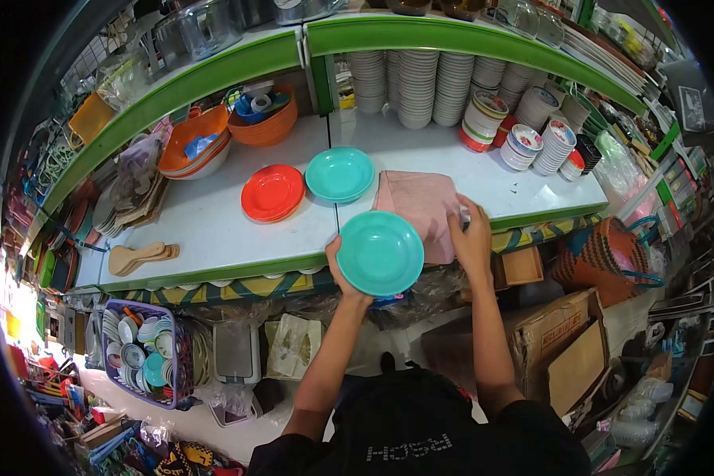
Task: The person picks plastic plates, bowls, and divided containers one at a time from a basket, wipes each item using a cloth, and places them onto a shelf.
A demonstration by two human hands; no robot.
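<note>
My left hand is closed on the left rim of a turquoise plate, tilted so its inside faces me, in front of the shelf edge. A folded pink cloth lies partly behind that plate and reaches the shelf's front edge. At the cloth's right side my right hand pinches its edge between thumb and fingers. Behind the held plate, another turquoise plate rests on the white shelf. To its left is a small stack of red plates.
Wooden paddles and orange bowls are on the shelf's left part. White bowl stacks and patterned cups stand right. Below are a purple basket of dishes, a cardboard box and a woven bag.
</note>
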